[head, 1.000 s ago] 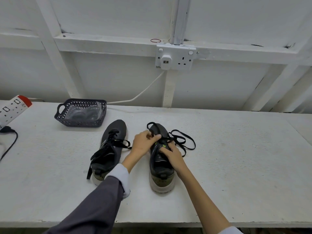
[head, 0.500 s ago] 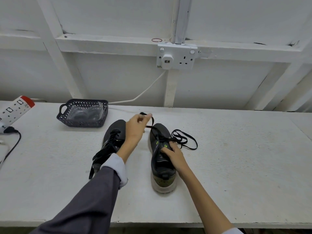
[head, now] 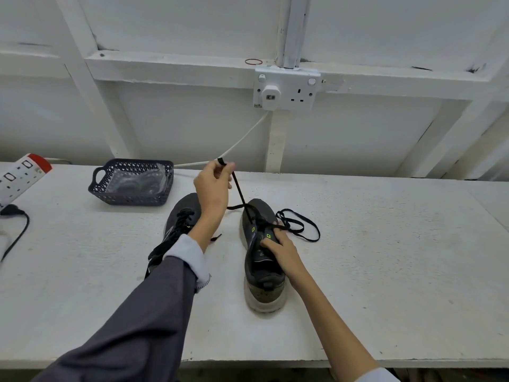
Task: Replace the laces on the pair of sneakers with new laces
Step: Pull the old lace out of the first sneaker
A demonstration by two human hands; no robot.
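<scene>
Two dark grey sneakers stand on the white table, toes pointing away from me. The right sneaker (head: 263, 260) has a black lace (head: 298, 227) partly pulled out, its loose loops lying to the shoe's right. My left hand (head: 213, 186) is raised above the table and pinches one end of that lace, which runs taut down to the shoe's eyelets. My right hand (head: 279, 245) grips the right sneaker at its tongue. The left sneaker (head: 180, 216) is laced with black laces and partly hidden by my left forearm.
A dark mesh basket (head: 132, 183) holding clear plastic packets stands at the back left. A power strip (head: 19, 175) with a black plug and cable lies at the far left. A wall socket (head: 286, 89) with a white cable is above the table's back edge.
My left hand has risen up and away from the right sneaker, drawing the lace out until it is taut. My right hand has stayed on the shoe's tongue.
</scene>
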